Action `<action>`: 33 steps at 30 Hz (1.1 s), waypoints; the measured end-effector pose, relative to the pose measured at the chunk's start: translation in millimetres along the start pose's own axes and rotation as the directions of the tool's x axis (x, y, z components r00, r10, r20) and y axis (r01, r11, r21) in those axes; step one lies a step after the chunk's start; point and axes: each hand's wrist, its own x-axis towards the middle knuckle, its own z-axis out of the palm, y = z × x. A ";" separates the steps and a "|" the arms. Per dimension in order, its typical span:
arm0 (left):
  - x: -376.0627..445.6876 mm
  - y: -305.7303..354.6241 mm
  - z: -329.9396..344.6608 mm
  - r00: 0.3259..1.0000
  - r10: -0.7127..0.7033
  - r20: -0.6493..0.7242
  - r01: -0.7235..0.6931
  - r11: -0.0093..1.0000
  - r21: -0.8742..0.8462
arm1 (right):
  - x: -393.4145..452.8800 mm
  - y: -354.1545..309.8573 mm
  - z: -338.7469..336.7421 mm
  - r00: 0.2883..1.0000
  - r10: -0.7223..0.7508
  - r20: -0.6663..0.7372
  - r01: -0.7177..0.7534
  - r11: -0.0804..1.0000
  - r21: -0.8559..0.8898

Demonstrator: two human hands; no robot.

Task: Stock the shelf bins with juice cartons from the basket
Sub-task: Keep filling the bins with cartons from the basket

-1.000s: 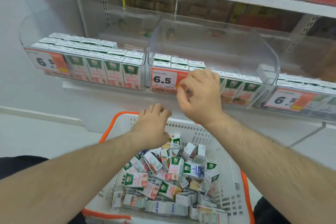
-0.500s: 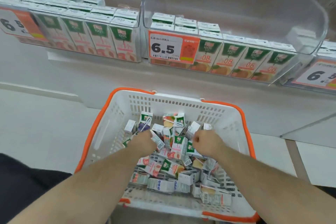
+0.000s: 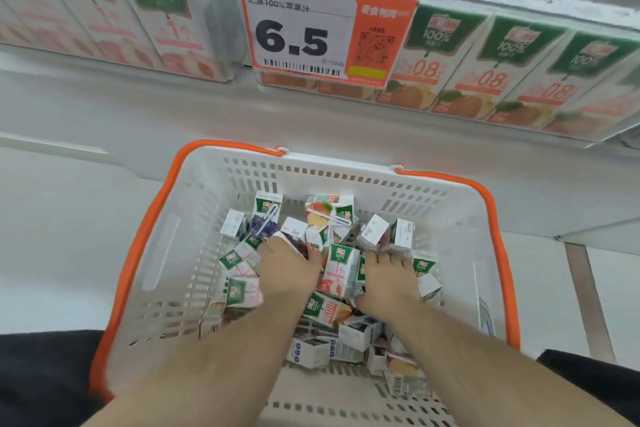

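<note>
A white basket [image 3: 214,218] with orange handles sits below me, with several small juice cartons [image 3: 313,310] lying jumbled inside. Both my hands reach down into the pile. My left hand [image 3: 287,269] has its fingers dug in among the cartons. My right hand [image 3: 388,279] curls its fingers over cartons on the right side. A pink peach carton [image 3: 338,270] stands upright between the two hands. The fingertips are hidden, so any grip cannot be made out. Above, the shelf bins hold rows of pink-label cartons [image 3: 162,14] and orange-label cartons [image 3: 485,73].
An orange price tag [image 3: 311,28] reading 6.5 hangs on the middle bin's front. The white shelf base [image 3: 173,107] runs behind the basket. Pale floor tiles [image 3: 52,236] lie to the left and right, and dark clothing shows at both bottom corners.
Both hands came down from the shelf bin into the basket and now sit deeper in the carton pile. The view has dropped and moved closer to the basket.
</note>
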 end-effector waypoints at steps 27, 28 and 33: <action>-42.4 51.2 -75.3 0.553 0.295 0.779 0.200 0.861 -0.468 | -69.2 47.1 -97.6 0.966 -0.134 -0.223 0.246 0.745 0.620; -49.2 58.1 -89.0 0.544 0.324 0.774 0.169 0.861 -0.479 | -76.9 49.6 -111.6 0.957 -0.148 -0.250 0.275 0.736 0.619; -80.5 97.8 -165.2 0.538 0.425 0.728 0.026 0.855 -0.519 | -125.3 59.3 -178.4 0.889 -0.198 -0.412 0.429 0.673 0.602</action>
